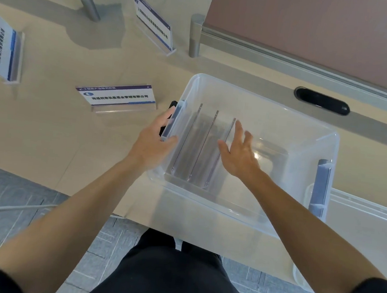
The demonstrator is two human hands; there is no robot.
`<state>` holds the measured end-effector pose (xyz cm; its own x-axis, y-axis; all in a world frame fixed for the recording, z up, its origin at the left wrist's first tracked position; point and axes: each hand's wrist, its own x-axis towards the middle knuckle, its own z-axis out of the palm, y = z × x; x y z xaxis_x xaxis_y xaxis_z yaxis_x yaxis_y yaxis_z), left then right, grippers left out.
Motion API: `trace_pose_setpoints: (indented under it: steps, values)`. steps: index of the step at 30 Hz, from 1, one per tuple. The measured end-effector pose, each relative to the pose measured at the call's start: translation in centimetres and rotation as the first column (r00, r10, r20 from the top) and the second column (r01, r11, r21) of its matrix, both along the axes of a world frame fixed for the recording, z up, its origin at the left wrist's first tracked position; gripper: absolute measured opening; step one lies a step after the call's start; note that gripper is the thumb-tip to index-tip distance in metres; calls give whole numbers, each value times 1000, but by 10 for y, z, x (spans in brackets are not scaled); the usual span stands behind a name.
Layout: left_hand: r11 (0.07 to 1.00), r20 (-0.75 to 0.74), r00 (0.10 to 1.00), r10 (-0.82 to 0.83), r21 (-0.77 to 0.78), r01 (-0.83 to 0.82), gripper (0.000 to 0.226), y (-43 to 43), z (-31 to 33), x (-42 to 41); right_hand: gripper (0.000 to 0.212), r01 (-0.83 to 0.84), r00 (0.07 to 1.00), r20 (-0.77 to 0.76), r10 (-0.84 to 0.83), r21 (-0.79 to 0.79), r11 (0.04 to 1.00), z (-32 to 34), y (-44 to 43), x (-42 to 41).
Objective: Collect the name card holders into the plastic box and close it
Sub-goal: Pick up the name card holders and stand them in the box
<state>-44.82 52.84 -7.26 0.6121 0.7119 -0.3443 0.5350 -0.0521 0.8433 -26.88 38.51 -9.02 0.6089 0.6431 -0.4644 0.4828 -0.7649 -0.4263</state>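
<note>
While the left hand point(152, 142) grips the left end of the plastic box point(262, 104), thumb laid over the rim beside a grey-blue latch point(175, 121), the right hand point(239, 154) is held inside the box with fingers spread and nothing grasped; whether it touches the nearest holder cannot be told. Three name card holders point(202, 147), thin and clear, are seen standing on edge in the box's left half, their cards hard to make out. The translucent, uncovered box is set at the near edge of a pale table point(47, 132). Outside it, a white-and-blue holder point(119, 98) is stood just to the left, a far holder point(152, 19) well beyond, and a third holder point(1, 45) is cut off by the frame's left edge. A clear lid point(369, 229) is partly hidden under the box at right. A dark object point(173, 104) behind the latch cannot be identified.
</note>
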Motion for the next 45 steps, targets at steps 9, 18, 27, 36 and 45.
trace_pose_setpoints:
  steps: [9,18,27,36,45]
  values:
    - [1000,-9,1000,-11,28,11,70,-1,4,1,56,271,905,-369,-212,117,955,-13,1,-18]
    - [983,-79,997,10,183,5,48,0,21,0,53,221,973,-106,-207,138,966,18,8,1]
    - [830,-127,959,255,538,-149,33,73,27,-35,25,-521,853,197,483,350,778,98,120,17]
    - [834,-331,893,305,545,-83,50,177,-3,-78,37,-762,604,245,758,-102,640,55,269,-50]
    - [888,-205,965,161,457,-51,22,219,-40,-98,27,-726,524,262,810,-359,586,8,316,-83]
